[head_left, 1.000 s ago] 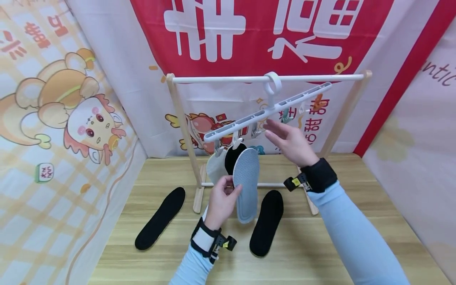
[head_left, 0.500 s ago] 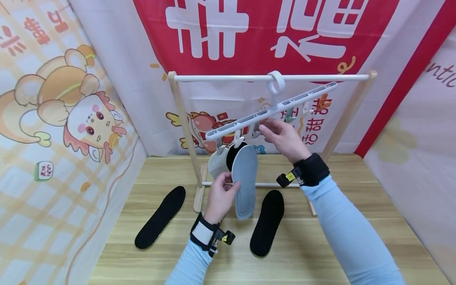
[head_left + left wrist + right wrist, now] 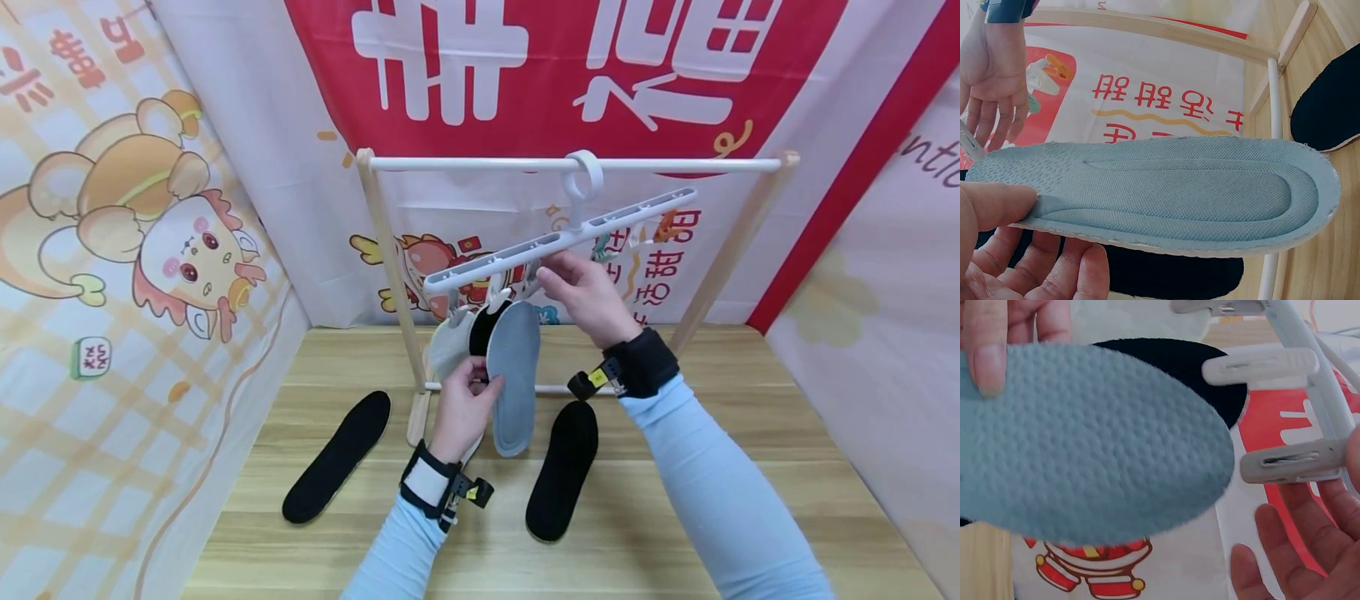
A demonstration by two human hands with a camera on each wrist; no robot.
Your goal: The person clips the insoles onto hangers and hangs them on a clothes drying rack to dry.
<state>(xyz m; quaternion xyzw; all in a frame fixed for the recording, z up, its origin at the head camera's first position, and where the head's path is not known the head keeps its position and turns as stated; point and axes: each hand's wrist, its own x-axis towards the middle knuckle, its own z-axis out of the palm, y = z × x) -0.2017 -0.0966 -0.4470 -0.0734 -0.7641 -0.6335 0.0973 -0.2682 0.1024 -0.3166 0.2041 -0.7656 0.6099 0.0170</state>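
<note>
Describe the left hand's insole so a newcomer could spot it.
Find the white clip hanger hung on the rack. Below the hanger, the left hand pinches the light blue insole. No other insole is blue: its hanging neighbours are a black insole and a white insole.

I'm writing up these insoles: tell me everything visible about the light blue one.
The light blue insole looks like mesh fabric, dimpled at one end, grooved at the other, with a pale edge. The left hand pinches it nearly upright below the hanger, dimpled end up, near but apart from a grey clip.
</note>
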